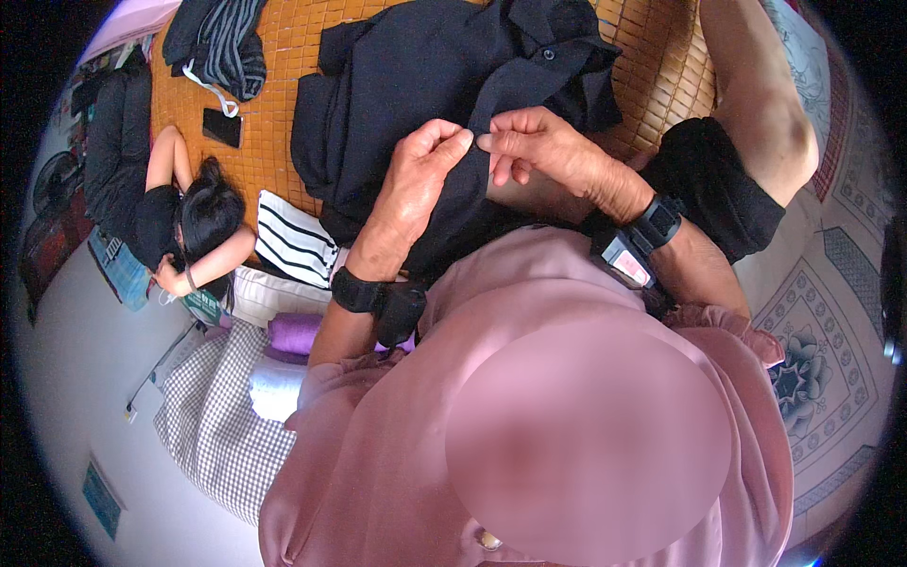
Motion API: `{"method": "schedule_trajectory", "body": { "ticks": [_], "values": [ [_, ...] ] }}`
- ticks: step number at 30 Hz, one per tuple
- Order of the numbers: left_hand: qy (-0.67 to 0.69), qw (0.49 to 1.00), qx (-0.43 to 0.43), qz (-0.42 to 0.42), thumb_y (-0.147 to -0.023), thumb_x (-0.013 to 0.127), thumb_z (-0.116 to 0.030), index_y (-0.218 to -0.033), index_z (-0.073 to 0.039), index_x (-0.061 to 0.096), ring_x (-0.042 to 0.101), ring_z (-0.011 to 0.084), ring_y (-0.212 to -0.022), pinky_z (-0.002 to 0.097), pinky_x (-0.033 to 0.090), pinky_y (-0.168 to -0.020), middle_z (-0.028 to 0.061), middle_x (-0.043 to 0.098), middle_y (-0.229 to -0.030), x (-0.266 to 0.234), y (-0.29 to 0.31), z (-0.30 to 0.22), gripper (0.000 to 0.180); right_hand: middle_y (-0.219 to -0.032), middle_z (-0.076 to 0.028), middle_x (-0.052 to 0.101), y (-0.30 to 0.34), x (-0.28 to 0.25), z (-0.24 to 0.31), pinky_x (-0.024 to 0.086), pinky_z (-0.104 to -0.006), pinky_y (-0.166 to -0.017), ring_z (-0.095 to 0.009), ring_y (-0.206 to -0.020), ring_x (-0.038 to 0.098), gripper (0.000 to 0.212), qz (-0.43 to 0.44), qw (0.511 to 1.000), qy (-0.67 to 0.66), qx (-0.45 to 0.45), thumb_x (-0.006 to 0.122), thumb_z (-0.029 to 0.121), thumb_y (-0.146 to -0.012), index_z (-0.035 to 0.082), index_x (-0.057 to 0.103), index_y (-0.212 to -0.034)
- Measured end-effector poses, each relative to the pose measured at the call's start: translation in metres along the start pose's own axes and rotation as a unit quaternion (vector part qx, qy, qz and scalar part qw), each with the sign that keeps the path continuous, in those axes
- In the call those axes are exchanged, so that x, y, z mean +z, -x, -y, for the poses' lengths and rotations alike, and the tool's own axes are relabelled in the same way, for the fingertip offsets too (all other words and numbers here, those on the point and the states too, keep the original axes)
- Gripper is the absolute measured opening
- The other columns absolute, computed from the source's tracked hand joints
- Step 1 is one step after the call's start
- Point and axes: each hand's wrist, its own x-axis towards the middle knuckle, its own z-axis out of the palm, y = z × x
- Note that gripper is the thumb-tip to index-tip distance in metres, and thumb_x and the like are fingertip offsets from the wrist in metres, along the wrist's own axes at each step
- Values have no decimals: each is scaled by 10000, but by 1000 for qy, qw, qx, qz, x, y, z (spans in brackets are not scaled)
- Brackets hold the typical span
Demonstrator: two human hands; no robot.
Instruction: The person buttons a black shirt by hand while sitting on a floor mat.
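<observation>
A black shirt (406, 80) with a collar lies spread across my lap and the mat. A small round button (549, 55) shows near its collar. My left hand (430, 165) is closed, thumb and forefinger pinching an edge of the shirt. Close beside it, my right hand (534, 146) pinches the same edge, fingertips almost meeting those of the left. Whether anything small, such as a thread, is between the fingertips is too fine to make out. Both wrists carry black straps with small devices.
Beneath the shirt is an orange-brown woven mat (269, 94). A dark phone (222, 128) and striped dark cloth (222, 47) lie at the far left. Another person (203, 208) is at the left, near a striped white cloth (288, 236). A bare knee (789, 142) rises at the right.
</observation>
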Motion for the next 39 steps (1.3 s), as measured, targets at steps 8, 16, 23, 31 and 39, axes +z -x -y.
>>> {"method": "schedule_trajectory", "body": {
  "ticks": [8,16,23,31,39],
  "values": [
    [39,999,-14,20,-865,498,-168,-827,-45,569,429,25,-719,182,353,-685,-54,504,-754,1,-3,2,147,-600,-8,563,-1,3,-2,398,-172,-459,-70,-542,562,236,-24,1000,-2,14,557,249,-826,99,505,-650],
    [-16,998,-2,-58,-869,502,-166,-861,-24,577,435,31,-734,186,357,-684,-45,512,-775,9,-3,4,160,-587,11,543,-3,5,-7,383,-163,-452,-49,-534,538,199,-30,999,1,-15,615,191,-784,93,499,-655],
    [50,998,10,-43,-844,531,-149,-832,-5,584,394,29,-645,187,339,-578,-52,488,-707,10,-2,2,155,-571,28,518,-2,6,-12,359,-176,-450,-37,-528,507,205,-60,995,54,-57,639,160,-759,93,481,-647],
    [122,992,0,20,-850,519,-161,-818,-22,570,409,33,-694,197,353,-663,-51,491,-730,0,-10,7,151,-555,47,501,3,9,4,333,-178,-448,-14,-506,441,215,-88,987,118,-64,628,184,-772,94,484,-639],
    [6,997,67,-38,-855,513,-129,-825,-12,526,406,42,-676,204,365,-616,-26,490,-740,7,-5,10,122,-552,53,502,0,3,-4,354,-167,-469,-25,-520,492,202,-26,998,23,-54,620,175,-768,126,484,-627]
  ]
}}
